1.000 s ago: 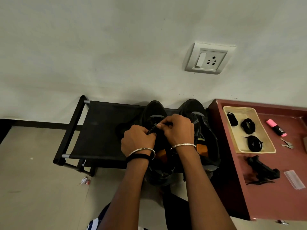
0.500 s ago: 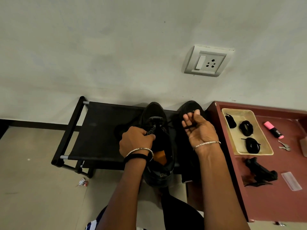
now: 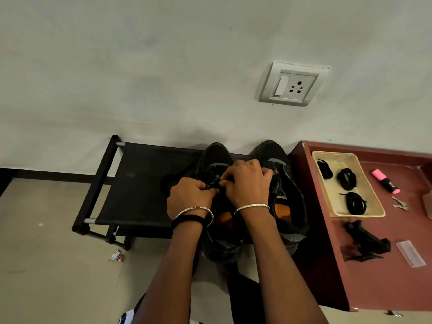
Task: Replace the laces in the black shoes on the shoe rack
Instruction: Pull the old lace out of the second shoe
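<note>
Two black shoes stand side by side on the black shoe rack (image 3: 145, 183), toes to the wall. Over the left shoe (image 3: 216, 155) my left hand (image 3: 189, 197) and my right hand (image 3: 247, 183) meet, fingers curled, both pinching the black lace (image 3: 214, 183) at the eyelets. The right shoe (image 3: 284, 190) stands beside it with its orange insole showing. Most of the lace is hidden under my fingers. Three coiled black laces (image 3: 346, 178) lie in a beige tray (image 3: 371, 211) to the right.
A maroon table (image 3: 397, 277) borders the rack on the right and carries the tray, a pink highlighter (image 3: 385, 181), keys (image 3: 401, 204), a black clip-like tool (image 3: 367, 242) and a clear plastic sleeve (image 3: 410, 253). A wall socket (image 3: 293, 84) is above. A scrap of litter (image 3: 117, 256) lies on the floor.
My right hand had pulled away to the right with the lace half a second ago; it has come back to the left shoe and meets my left hand again.
</note>
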